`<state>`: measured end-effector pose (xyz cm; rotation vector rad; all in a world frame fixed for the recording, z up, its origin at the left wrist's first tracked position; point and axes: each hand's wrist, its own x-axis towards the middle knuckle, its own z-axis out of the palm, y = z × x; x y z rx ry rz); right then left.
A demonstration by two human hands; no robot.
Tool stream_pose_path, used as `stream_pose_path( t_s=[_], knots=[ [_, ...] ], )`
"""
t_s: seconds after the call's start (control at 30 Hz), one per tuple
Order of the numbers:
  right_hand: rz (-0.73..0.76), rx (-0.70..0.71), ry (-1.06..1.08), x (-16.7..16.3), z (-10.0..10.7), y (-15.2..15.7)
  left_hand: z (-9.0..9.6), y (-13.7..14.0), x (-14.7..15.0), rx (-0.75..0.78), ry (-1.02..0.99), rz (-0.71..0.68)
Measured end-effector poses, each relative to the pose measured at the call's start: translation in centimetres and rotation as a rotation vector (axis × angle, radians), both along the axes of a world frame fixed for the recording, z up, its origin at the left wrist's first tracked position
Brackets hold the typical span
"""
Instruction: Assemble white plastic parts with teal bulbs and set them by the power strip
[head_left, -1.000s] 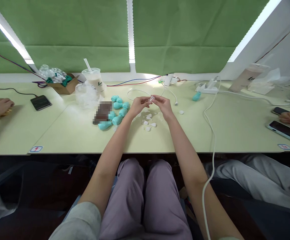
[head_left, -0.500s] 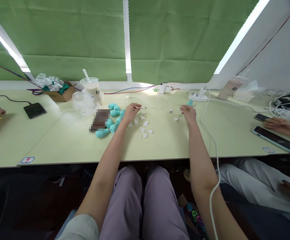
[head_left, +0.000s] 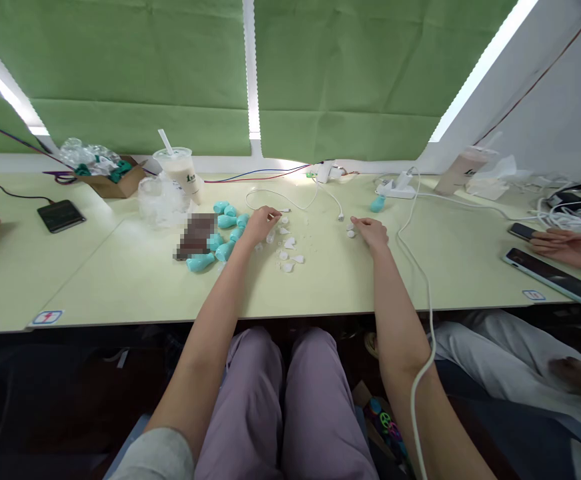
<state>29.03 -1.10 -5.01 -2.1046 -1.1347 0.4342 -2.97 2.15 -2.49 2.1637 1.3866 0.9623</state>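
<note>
Just left of the frame's centre, the person's left hand (head_left: 263, 225) is hanging palm down over the worktop (head_left: 320, 287), its fingers curling loosely together; whether it is gripping anything cannot be told. Small white pieces (head_left: 289, 244) are lying scattered below and beside its fingertips, in the middle of the frame. Right of centre, the right hand (head_left: 371, 232) is pointing its thumb and fingers, nearly closed together, toward two white caps (head_left: 351, 231), which are sitting just beside the fingertips; contact with them is too small to make out.

Turquoise bulb-shaped pieces (head_left: 225, 251) are clustering to the left of the left hand, next to a pixelated brown patch (head_left: 197, 236). Another turquoise piece (head_left: 377, 203) is lying above the right hand, close to a white power strip (head_left: 395, 189). A white cable (head_left: 341, 209) is running between and beyond the two hands. In the upper left, a lidded drink cup (head_left: 183, 172) is standing behind a crumpled plastic bag (head_left: 160, 201). At the right edge, another person's hand (head_left: 570, 248) is resting by a phone (head_left: 553, 276).
</note>
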Motion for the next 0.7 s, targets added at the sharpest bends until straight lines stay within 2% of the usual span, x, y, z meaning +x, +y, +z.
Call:
stream_pose_path(
  t_s=[0.13, 0.43, 0.6, 0.7],
  knots=[
    [-0.005, -0.053, -0.055, -0.6, 0.2, -0.1, 0.1, -0.1, -0.1, 0.007, 0.022, 0.013],
    [0.067, -0.051, -0.131, -1.1, 0.2, -0.1, -0.4, 0.3, -0.3, 0.040, 0.044, 0.002],
    [0.067, -0.023, -0.101, 0.1, 0.5, -0.6, -0.4, 0.4, -0.3, 0.041, 0.040, -0.003],
    [0.162, 0.029, -0.045, 1.2, 0.5, -1.2, -0.3, 0.3, -0.2, 0.053, 0.052, -0.002]
  ],
)
